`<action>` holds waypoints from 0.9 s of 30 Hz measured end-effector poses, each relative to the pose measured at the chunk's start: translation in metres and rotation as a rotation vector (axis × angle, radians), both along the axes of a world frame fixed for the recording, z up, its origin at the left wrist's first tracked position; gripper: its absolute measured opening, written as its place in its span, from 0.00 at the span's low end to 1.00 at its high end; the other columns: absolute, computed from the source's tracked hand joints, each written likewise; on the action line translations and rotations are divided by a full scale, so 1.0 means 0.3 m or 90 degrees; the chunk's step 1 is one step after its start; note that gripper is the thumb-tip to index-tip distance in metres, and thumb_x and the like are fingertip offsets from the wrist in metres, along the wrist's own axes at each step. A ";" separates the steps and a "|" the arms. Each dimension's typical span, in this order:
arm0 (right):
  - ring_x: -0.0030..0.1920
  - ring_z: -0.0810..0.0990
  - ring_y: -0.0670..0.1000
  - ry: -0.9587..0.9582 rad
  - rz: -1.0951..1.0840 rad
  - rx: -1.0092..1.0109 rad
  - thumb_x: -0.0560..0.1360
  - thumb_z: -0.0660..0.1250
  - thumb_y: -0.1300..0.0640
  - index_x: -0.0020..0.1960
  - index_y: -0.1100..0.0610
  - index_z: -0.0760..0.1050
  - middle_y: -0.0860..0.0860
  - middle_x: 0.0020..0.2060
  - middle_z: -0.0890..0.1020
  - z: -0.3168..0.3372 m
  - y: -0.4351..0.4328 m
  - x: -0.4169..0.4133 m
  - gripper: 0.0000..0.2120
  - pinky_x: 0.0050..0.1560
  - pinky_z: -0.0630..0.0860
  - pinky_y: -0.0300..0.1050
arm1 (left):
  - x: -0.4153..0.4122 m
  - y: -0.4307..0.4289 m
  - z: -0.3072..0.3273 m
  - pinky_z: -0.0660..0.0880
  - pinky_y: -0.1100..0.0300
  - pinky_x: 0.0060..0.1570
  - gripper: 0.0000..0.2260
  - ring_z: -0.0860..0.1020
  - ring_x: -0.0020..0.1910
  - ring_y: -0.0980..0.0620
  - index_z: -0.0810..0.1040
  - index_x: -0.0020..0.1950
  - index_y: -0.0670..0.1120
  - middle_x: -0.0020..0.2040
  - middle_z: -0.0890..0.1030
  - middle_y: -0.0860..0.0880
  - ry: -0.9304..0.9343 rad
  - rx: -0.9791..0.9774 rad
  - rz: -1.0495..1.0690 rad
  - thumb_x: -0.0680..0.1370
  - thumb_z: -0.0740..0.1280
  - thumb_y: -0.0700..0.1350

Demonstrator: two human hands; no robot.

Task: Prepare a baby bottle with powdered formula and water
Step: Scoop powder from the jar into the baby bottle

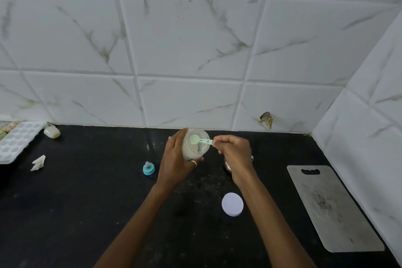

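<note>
Our left hand (176,163) grips the translucent container (196,150) as our right hand (234,152) pinches the green scoop (201,140), handle pointing rightward, bowl over its mouth.

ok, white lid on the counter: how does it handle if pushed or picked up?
The white lid lies flat on the black counter, so it probably slides, not rolls. Thin, rigid-looking plastic: likely light, awkward to pinch.

black counter (87,202) carries a blue teat ring (149,168), white lid (232,204), grey cutting board (332,206), ice tray (19,139), crumpled paper (38,163).
</note>
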State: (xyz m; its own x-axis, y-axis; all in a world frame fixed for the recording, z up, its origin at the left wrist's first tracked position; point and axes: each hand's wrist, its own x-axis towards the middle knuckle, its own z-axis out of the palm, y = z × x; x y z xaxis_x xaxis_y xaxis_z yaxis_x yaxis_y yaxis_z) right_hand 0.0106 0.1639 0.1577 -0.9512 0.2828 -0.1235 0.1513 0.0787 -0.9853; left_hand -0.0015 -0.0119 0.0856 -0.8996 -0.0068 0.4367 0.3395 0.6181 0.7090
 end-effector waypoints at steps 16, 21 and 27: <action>0.43 0.85 0.41 0.091 0.021 0.306 0.74 0.74 0.58 0.48 0.53 0.87 0.44 0.41 0.88 -0.050 -0.054 -0.005 0.05 0.44 0.79 0.34 | 0.004 0.026 -0.010 0.64 0.38 0.75 0.42 0.68 0.73 0.48 0.67 0.77 0.42 0.74 0.71 0.46 0.040 -0.092 -0.033 0.67 0.82 0.49; 0.44 0.86 0.49 0.147 -0.021 0.424 0.75 0.72 0.58 0.48 0.54 0.87 0.48 0.42 0.88 -0.072 -0.101 -0.009 0.05 0.44 0.84 0.50 | 0.018 0.037 0.000 0.56 0.48 0.78 0.41 0.68 0.74 0.47 0.66 0.77 0.42 0.74 0.71 0.45 0.072 -0.092 -0.052 0.68 0.81 0.47; 0.40 0.86 0.52 0.207 -0.009 0.466 0.76 0.72 0.58 0.47 0.54 0.87 0.50 0.40 0.88 -0.086 -0.119 0.003 0.05 0.41 0.83 0.52 | 0.023 0.031 0.001 0.54 0.48 0.79 0.42 0.67 0.75 0.48 0.65 0.78 0.43 0.75 0.70 0.46 0.075 -0.094 -0.082 0.68 0.80 0.43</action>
